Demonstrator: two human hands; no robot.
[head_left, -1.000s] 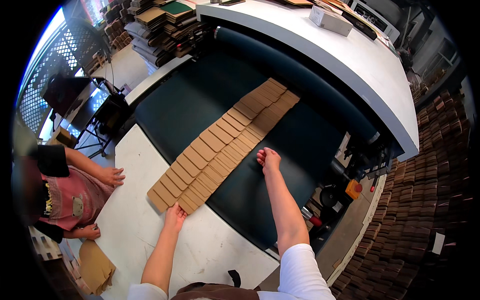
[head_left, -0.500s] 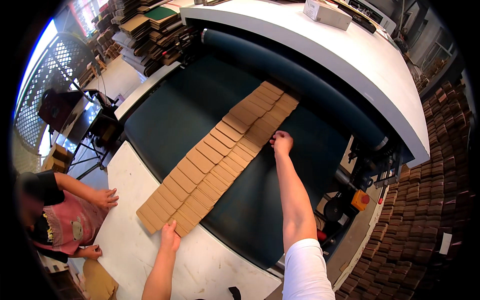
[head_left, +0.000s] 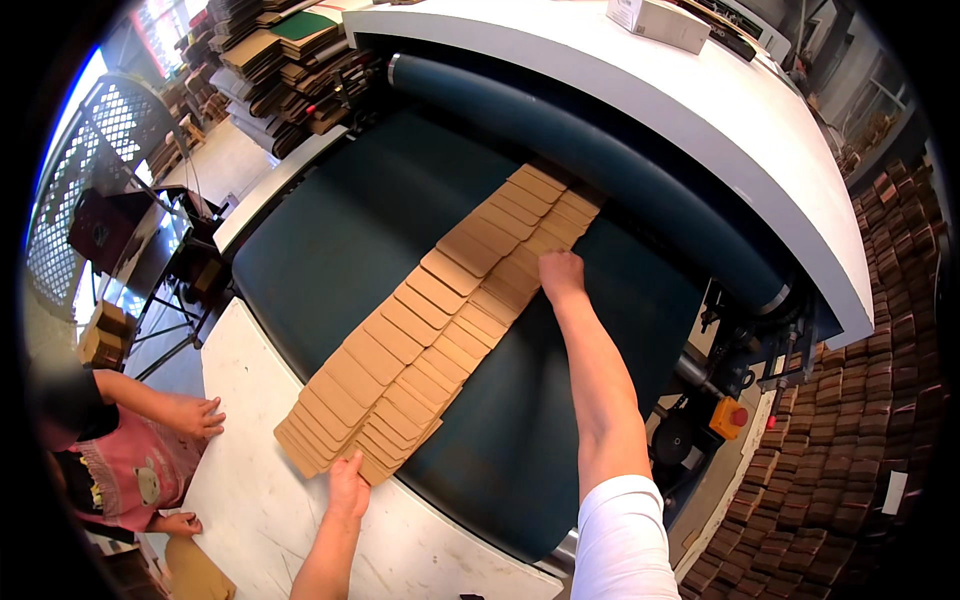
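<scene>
- Pinched near end of overlapping cards (head_left: 425, 325) with left hand (head_left: 348, 487), above bench (head_left: 255, 480).
- Curled right hand (head_left: 563, 273) at cards' right edge, over belt (head_left: 500, 430); could not tell grip.

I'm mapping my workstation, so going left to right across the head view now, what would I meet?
Co-worker's pink apron, your left hand, your right hand, white carton, red-buttoned orange box, white slip. The cardboard pieces overlap both hands' positions, so they're omitted.
</scene>
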